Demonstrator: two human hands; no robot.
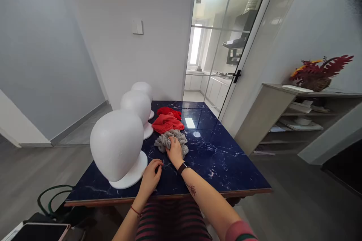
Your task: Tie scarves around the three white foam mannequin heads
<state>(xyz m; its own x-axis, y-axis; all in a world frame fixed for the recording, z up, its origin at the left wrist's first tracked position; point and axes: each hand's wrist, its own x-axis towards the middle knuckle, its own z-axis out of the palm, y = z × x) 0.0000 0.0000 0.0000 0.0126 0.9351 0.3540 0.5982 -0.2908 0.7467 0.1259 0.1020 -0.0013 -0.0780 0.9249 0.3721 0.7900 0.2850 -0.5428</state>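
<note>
Grey cloth [162,141]: one, bunched, centre of the frame, lying on the desk. Judged light, soft and limp, not fragile; thin folds may slide or slip out singly. Best hold: several layers gathered together, or a free edge if one is found.

Right hand [175,151]: fingers bent onto the grey folds; whether they pinch cannot be told.

Left hand [151,175]: empty, loosely curled with a gap between thumb and fingers, lower centre, near the front head form.

Coral-red cloth [168,121] and bright red cloth [169,111]: crumpled, just beyond the grey.

Front head form [117,145]: white, on a round base; two more behind it, in a row.

Desk [226,162]: dark blue, marbled, glossy, reflecting a light.

Room: grey walls; glass door [209,51], upper right of centre; shelf unit [251,120] at right, bearing a red-leaved arrangement [319,73]; grey floor [271,180].
</note>
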